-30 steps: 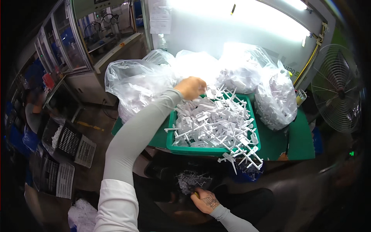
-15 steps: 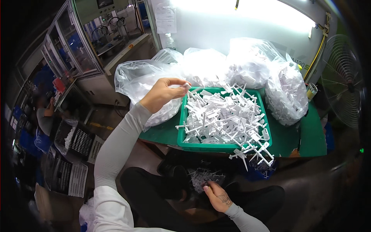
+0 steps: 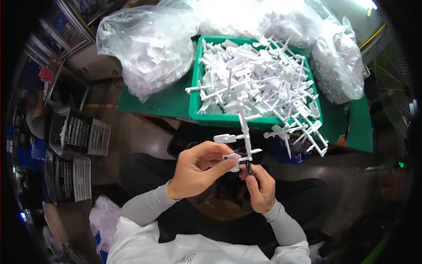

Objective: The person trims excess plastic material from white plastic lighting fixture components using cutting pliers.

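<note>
My left hand [image 3: 191, 174] pinches a flat white plastic piece at one end of a moulded sprue [image 3: 245, 132], in front of the green tray. The sprue's thin stem stands up toward the tray, with another small flat piece [image 3: 224, 138] branching off its left side. Close beside it, my right hand [image 3: 262, 189] is closed around small dark nippers [image 3: 249, 168]. Their tip meets the lower end of the sprue, and the handles are mostly hidden by my fingers. The green tray [image 3: 233, 120] is heaped with white sprues [image 3: 255, 79].
Several clear bags of white parts, including a left bag [image 3: 147, 53] and a right bag [image 3: 337, 66], surround the tray on the green table [image 3: 158, 104]. Sprues overhang the tray's front right corner. Black and white crates [image 3: 79, 132] stand at far left, near another person.
My left hand has come down from the tray's left edge to my right hand, now holding a sprue. My right hand has risen with the nippers. The view has tilted downward.
</note>
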Motion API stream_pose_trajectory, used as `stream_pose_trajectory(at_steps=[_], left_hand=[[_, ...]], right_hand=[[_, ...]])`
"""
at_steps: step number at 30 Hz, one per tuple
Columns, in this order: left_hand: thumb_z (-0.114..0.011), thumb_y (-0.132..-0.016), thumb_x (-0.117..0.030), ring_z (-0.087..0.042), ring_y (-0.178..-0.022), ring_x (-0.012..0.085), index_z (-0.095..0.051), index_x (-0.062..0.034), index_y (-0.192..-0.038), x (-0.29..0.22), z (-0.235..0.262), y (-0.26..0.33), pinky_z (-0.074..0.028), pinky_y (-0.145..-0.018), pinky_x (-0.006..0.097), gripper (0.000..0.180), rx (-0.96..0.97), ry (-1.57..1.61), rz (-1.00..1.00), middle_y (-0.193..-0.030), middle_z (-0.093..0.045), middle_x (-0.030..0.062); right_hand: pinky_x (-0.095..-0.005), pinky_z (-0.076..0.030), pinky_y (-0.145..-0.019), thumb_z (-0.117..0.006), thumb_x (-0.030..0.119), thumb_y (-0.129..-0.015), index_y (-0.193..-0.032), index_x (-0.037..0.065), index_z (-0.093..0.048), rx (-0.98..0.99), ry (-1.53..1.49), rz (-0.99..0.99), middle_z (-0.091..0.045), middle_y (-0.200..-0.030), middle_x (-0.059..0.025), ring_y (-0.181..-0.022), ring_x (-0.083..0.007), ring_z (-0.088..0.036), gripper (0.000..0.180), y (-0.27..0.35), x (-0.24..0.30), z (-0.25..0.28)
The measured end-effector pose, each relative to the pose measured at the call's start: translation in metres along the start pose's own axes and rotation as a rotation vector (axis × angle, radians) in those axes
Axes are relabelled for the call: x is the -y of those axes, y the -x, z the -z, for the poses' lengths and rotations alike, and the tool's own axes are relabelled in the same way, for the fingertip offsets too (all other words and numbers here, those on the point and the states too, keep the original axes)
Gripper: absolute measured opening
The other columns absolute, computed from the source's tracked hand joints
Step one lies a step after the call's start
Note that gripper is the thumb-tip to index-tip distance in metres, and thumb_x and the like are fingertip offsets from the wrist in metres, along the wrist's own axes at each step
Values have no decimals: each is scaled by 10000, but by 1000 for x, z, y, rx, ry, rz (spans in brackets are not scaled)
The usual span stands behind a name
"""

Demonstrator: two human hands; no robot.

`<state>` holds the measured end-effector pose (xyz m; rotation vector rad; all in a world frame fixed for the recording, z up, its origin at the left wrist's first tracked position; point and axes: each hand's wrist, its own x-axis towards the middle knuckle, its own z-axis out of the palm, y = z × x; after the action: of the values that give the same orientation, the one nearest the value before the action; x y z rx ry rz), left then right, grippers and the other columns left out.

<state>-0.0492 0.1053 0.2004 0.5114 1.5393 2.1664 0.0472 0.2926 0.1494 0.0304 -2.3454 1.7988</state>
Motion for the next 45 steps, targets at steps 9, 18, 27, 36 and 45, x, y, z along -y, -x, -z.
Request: stream_pose_trajectory(at_steps=[9,18,27,36,45], left_hand=[[-666,-940,-16,-683,-1019,178,-616,60,-1125,19,7,1,-558,-905,297,206,5,54,175,-1081,-708,152],[-659,-938,-2,-683,-1025,182,-611,69,-1131,27,2,6,-569,-911,305,211,-32,29,103,-1086,-704,156],[-667,-935,-8,-685,-1013,176,-608,69,-1131,34,-3,7,-575,-895,303,219,-70,35,80,-1078,-706,152],[-628,-994,-128,-655,-797,71,-593,2,-1119,41,-9,0,-536,-688,220,184,-222,-111,-207,-893,-698,61],[-579,-1029,-228,-511,-649,-9,-588,-22,-1015,27,-16,1,-394,-543,174,206,-282,-417,-224,-760,-626,-15]], right_hand=[[-381,-497,-715,-622,134,-933,-1118,-37,-623,64,155,32,-643,-873,-154,-765,-311,-627,252,-1,-1,-4],[-376,-505,-706,-625,128,-933,-1108,-54,-623,87,184,-6,-647,-873,-167,-747,-324,-629,253,1,2,-4],[-338,-496,-631,-563,172,-987,-1115,-44,-618,62,188,6,-634,-849,-136,-671,-248,-627,257,3,3,-6],[-330,-510,-645,-545,151,-991,-1110,-48,-615,97,158,-30,-642,-843,-134,-704,-245,-643,242,3,8,-8],[-299,-524,-689,-551,158,-995,-1124,-34,-633,150,-34,-75,-687,-889,-116,-736,-199,-662,245,4,20,-12]])
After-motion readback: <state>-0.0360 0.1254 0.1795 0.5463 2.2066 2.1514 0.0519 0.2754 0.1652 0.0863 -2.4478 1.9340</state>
